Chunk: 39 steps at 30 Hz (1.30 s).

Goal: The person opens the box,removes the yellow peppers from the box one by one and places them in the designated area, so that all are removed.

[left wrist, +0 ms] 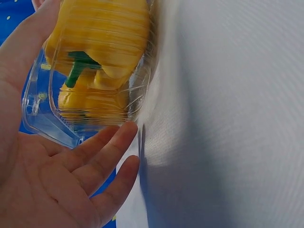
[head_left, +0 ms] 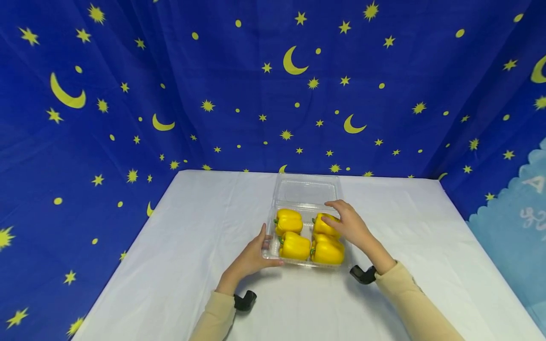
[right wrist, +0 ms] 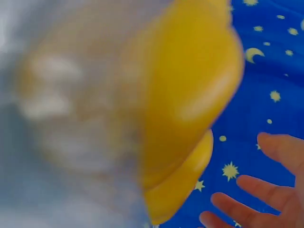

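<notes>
A clear plastic clamshell box stands on the table with yellow bell peppers inside, two at the back and two at the front. My left hand rests against its front left corner, thumb along the front edge and fingers spread at the left side. In the left wrist view those fingers touch the ribbed box wall, a pepper's green stem showing through it. Above the back right pepper hovers my right hand, its fingers spread. The right wrist view shows them apart from the peppers.
The box's lid lies folded back behind it, toward the table's far edge. White cloth covers the table. Blue curtains with stars and moons hang behind and at the sides. Black wrist cameras sit below both wrists.
</notes>
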{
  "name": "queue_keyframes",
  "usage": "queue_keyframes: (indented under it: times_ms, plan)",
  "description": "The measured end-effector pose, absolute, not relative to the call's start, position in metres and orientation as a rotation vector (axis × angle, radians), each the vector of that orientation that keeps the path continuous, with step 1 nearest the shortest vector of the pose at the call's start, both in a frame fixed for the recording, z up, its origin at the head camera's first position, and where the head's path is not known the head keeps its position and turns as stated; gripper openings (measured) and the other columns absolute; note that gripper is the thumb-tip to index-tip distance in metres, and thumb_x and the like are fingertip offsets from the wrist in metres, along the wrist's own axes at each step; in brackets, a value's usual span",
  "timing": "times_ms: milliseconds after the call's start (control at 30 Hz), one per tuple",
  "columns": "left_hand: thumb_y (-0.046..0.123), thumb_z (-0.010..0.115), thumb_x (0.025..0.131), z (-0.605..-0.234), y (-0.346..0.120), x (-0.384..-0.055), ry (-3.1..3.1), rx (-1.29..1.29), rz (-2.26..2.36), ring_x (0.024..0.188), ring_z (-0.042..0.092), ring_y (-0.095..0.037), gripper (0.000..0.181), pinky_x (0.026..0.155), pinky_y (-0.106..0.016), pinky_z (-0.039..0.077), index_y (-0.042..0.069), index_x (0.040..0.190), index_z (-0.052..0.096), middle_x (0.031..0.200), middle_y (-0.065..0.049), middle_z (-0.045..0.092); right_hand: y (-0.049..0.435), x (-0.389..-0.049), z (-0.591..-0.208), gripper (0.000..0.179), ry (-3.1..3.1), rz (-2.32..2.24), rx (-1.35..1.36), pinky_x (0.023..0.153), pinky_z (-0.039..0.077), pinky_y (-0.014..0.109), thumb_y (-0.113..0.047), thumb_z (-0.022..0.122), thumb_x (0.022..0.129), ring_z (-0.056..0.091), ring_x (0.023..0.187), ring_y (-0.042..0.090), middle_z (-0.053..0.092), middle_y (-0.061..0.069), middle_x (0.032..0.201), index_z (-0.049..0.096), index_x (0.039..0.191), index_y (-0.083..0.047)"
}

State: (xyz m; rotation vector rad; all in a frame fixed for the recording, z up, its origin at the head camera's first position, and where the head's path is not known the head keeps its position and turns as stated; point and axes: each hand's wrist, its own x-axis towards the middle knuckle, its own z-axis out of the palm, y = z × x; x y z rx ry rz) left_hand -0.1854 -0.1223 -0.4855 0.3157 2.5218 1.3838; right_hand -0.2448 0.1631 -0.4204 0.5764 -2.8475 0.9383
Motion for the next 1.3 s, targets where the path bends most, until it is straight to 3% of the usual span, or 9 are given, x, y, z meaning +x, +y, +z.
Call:
queue_keyframes:
  times_ms: [267,667,1000,1300]
  plan:
    - [0.040,0.082,0.072,-0.486,-0.122,-0.185,2.497,0.317,1.410,0.132,0.044,-0.033,0.121,0.111,-0.052,0.036,0.004,0.153,-0.001,0.149,-0.018,0.039,0.160,-0.241,-0.440,0.054,-2.905,0.762,0.642,0.099,0.045,0.056,-0.030,0.069,0.086,0.053,0.118,0.040,0.058,0.020,0.126,0.055,0.128,0.001]
    - [0.042,0.082,0.070,-0.488,-0.122,-0.185,2.504,0.319,1.424,0.131,0.045,-0.032,0.122,0.110,-0.052,0.036,0.005,0.153,0.001,0.148,-0.017,0.040,0.155,-0.244,-0.454,0.052,-2.827,0.643,0.636,0.084,0.048,0.056,-0.034,0.071,0.083,0.059,0.104,0.038,0.063,0.019,0.117,0.059,0.123,-0.003]
    - [0.042,0.083,0.070,-0.493,-0.122,-0.187,2.509,0.340,1.449,0.128,0.047,-0.033,0.122,0.109,-0.051,0.038,0.003,0.153,0.002,0.146,-0.019,0.042,0.146,-0.247,-0.451,0.059,-2.930,0.667,0.523,0.074,0.050,0.045,-0.037,0.073,0.081,0.056,0.084,0.029,0.059,0.021,0.108,0.056,0.123,0.002]
    - [0.042,0.083,0.069,-0.493,-0.122,-0.187,2.510,0.336,1.459,0.127,0.048,-0.032,0.122,0.108,-0.050,0.039,0.004,0.153,0.002,0.146,-0.019,0.042,0.139,-0.249,-0.447,0.061,-3.005,0.791,0.465,0.080,0.050,0.047,-0.028,0.073,0.079,0.053,0.092,0.030,0.053,0.021,0.113,0.051,0.130,-0.001]
